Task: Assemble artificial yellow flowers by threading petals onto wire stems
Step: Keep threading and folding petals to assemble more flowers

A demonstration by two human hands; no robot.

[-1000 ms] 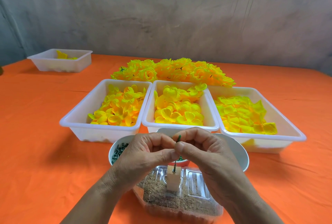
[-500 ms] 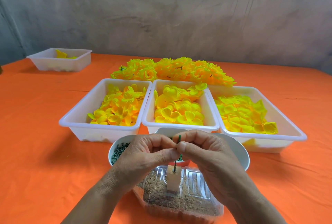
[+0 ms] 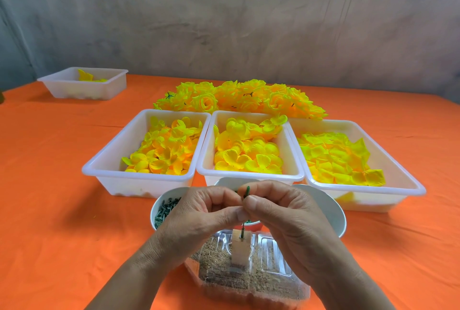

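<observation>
Green wire stem (image 3: pixel 247 191) pinched between left hand (image 3: pixel 199 215), right hand (image 3: pixel 286 222); three petal trays (image 3: pixel 249 175) ahead, fourth tray (image 3: pixel 62 89) far-left.

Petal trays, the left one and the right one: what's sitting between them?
In the head view, a third white tray of yellow petals lies between the left tray and the right tray.

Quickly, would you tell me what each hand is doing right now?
Left hand: pinching the green wire stem.
Right hand: pinching the same stem.
</observation>
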